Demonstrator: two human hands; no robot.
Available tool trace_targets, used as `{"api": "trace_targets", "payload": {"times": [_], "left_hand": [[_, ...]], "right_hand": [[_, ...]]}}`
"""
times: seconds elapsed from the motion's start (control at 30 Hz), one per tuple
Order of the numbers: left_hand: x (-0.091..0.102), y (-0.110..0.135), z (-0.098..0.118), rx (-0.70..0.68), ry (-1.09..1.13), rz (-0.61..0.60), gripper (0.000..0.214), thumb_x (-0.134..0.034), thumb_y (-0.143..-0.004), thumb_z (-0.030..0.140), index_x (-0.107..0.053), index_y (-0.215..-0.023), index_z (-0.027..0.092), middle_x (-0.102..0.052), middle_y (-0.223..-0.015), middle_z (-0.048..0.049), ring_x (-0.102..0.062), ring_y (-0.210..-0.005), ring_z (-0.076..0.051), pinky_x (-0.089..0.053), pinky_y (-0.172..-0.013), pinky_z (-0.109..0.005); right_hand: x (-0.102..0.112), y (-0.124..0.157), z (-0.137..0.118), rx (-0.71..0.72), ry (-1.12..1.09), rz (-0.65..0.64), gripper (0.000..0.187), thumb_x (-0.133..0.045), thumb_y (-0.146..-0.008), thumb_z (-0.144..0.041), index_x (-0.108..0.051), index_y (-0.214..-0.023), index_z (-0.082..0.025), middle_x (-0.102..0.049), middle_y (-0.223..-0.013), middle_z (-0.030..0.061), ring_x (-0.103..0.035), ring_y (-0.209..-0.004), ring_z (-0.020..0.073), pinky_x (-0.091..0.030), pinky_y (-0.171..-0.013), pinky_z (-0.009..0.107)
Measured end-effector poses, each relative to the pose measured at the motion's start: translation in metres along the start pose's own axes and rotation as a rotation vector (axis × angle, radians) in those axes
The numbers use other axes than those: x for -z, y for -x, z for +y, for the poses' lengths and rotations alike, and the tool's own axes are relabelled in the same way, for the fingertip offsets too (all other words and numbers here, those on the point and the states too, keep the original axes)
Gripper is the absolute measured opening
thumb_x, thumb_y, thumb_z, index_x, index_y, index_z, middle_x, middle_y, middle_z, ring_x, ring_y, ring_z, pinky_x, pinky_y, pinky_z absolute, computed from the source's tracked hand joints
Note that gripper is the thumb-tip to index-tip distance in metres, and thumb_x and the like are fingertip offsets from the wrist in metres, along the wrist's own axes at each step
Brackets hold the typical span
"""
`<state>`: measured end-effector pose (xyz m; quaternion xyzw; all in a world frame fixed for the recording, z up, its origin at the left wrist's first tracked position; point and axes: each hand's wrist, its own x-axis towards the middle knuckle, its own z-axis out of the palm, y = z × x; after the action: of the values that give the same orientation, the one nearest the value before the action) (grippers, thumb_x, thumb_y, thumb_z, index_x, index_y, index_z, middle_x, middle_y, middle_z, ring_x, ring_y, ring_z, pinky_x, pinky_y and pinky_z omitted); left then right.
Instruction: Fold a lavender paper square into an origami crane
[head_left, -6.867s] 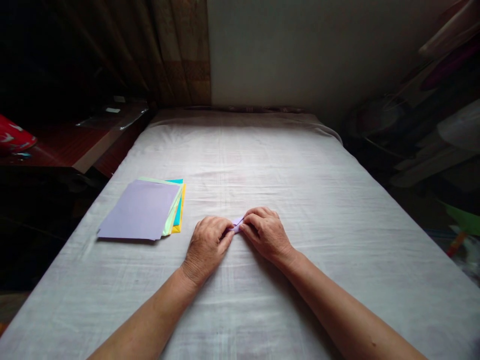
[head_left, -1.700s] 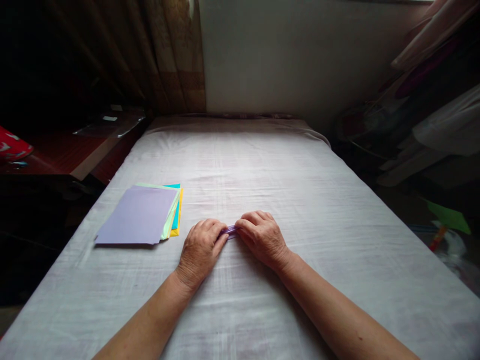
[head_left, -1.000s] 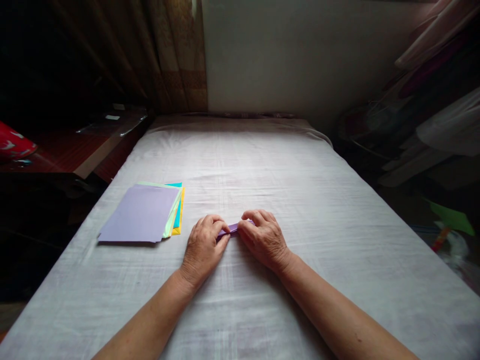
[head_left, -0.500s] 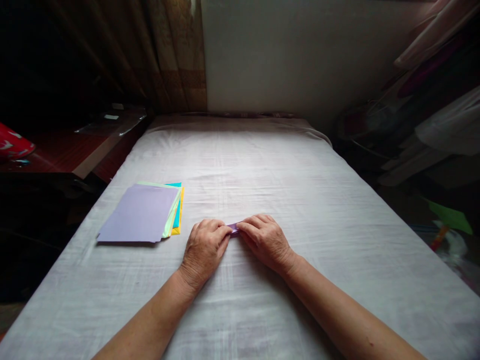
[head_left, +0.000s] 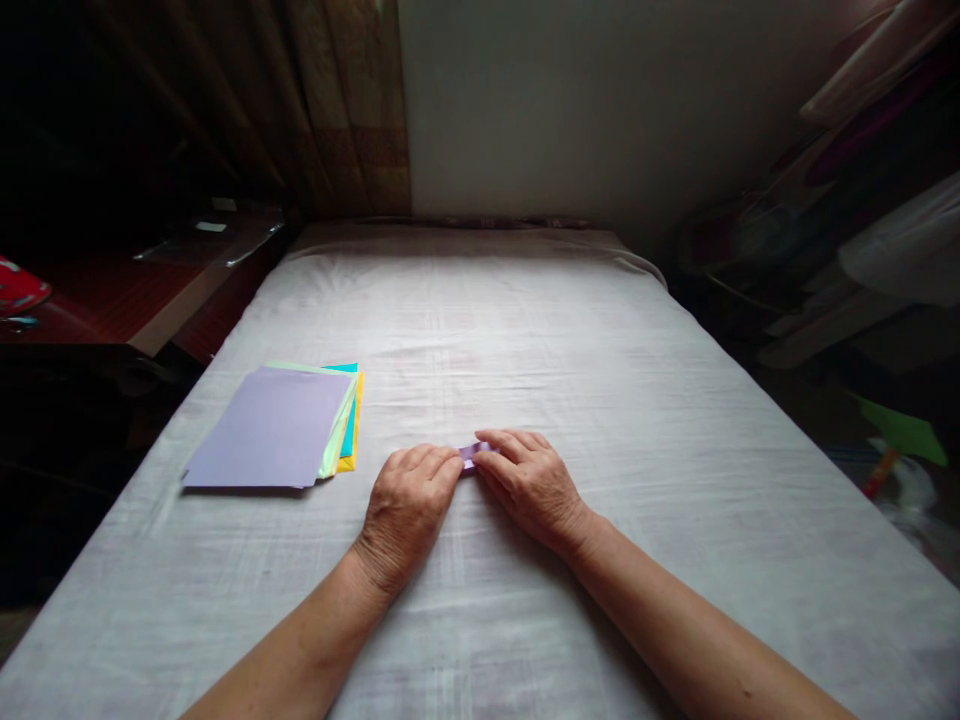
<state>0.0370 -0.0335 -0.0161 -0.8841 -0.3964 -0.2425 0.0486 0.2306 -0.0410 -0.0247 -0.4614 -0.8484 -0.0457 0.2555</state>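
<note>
A narrow folded strip of purple paper (head_left: 468, 458) lies between my two hands, close to the bed sheet; most of it is hidden by my fingers. My left hand (head_left: 411, 500) pinches its left end with thumb and fingers together. At the right end, my right hand (head_left: 529, 484) grips the strip between thumb and fingers, the index finger slightly raised. To the left of my left hand rests a stack of coloured paper sheets (head_left: 262, 428), a lilac sheet on top with green, blue and yellow edges showing at its right.
Under the hands spreads a pale checked bed sheet (head_left: 600, 340). A dark red table (head_left: 82, 300) at the left bears a clear plastic sleeve (head_left: 225, 238) and a red object (head_left: 21, 288). Hanging clothes (head_left: 900, 245) and a green item (head_left: 900, 430) are at the right.
My right fingers have lifted and loosened a little, so more of the purple strip shows. The left hand stays on its end. The view has shifted slightly.
</note>
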Motion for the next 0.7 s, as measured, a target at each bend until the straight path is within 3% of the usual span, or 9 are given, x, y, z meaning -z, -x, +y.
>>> {"api": "trace_targets", "payload": {"times": [0.13, 0.33, 0.43, 0.7], "left_hand": [[-0.001, 0.0, -0.002, 0.018, 0.028, 0.002, 0.014, -0.05, -0.096, 0.018, -0.064, -0.101, 0.019, -0.072, -0.106, -0.0051, -0.064, -0.094, -0.021, -0.045, -0.081, -0.036], [0.002, -0.002, -0.004, 0.089, 0.084, -0.03, 0.015, -0.047, -0.097, 0.02, -0.062, -0.101, 0.019, -0.073, -0.089, -0.0048, -0.066, -0.078, -0.021, -0.046, -0.073, -0.034], [0.008, -0.003, -0.005, 0.197, 0.188, -0.087, 0.014, -0.049, -0.095, 0.024, -0.062, -0.097, 0.02, -0.072, -0.086, -0.0027, -0.066, -0.076, -0.02, -0.046, -0.072, -0.032], [0.021, -0.011, -0.013, 0.569, 0.726, -0.35, 0.018, -0.052, -0.085, 0.031, -0.067, -0.088, 0.022, -0.071, -0.082, 0.0017, -0.066, -0.074, -0.015, -0.048, -0.067, -0.024]], "right_hand": [[0.001, -0.001, 0.0, -0.002, -0.037, 0.0, 0.019, -0.048, -0.099, -0.023, -0.067, -0.098, -0.021, -0.071, -0.113, 0.0053, -0.062, -0.099, 0.0211, -0.043, -0.086, 0.035], [0.004, -0.007, -0.001, -0.049, -0.147, 0.052, 0.02, -0.046, -0.098, -0.02, -0.065, -0.095, -0.019, -0.074, -0.094, 0.0052, -0.065, -0.085, 0.0199, -0.042, -0.078, 0.033], [0.004, -0.009, -0.002, -0.114, -0.218, 0.056, 0.016, -0.05, -0.096, -0.021, -0.066, -0.093, -0.02, -0.073, -0.081, 0.0035, -0.065, -0.074, 0.018, -0.042, -0.073, 0.031], [0.007, -0.011, -0.003, -0.439, -0.69, 0.032, 0.017, -0.057, -0.084, -0.017, -0.07, -0.092, -0.023, -0.074, -0.081, -0.0003, -0.068, -0.071, 0.0137, -0.05, -0.066, 0.022]]}}
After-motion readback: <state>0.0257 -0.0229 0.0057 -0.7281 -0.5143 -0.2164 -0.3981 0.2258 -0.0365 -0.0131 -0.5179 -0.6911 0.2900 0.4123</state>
